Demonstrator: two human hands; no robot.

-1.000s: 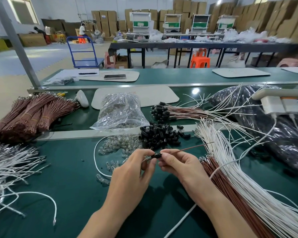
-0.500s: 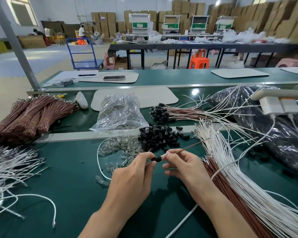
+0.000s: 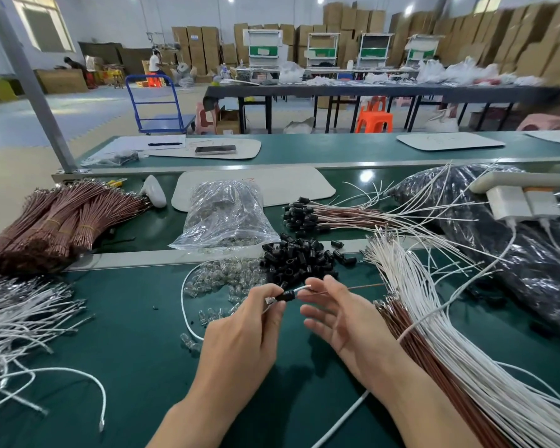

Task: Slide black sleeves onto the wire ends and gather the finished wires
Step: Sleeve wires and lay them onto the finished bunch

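My left hand (image 3: 249,321) pinches a black sleeve (image 3: 286,295) at its fingertips, with a white wire and a thin brown wire (image 3: 362,287) running out of it to the right. Just right of the sleeve, my right hand (image 3: 340,315) hovers with fingers spread and holds nothing. A pile of loose black sleeves (image 3: 296,258) lies just beyond both hands. Finished wires with black sleeves (image 3: 307,215) lie fanned out farther back. Long white wires (image 3: 434,334) and brown wires (image 3: 411,337) stretch along the right.
Clear small parts (image 3: 220,281) are scattered left of the sleeve pile, behind them a clear plastic bag (image 3: 223,215). Bundled brown wires (image 3: 55,218) and loose white wires (image 3: 17,315) lie at the left. A dark plastic bag (image 3: 514,253) and white power adapters (image 3: 524,203) fill the right.
My right hand has let go of the wire and opened, drawing slightly right. My left hand keeps the sleeve pinched and has lifted it a little.
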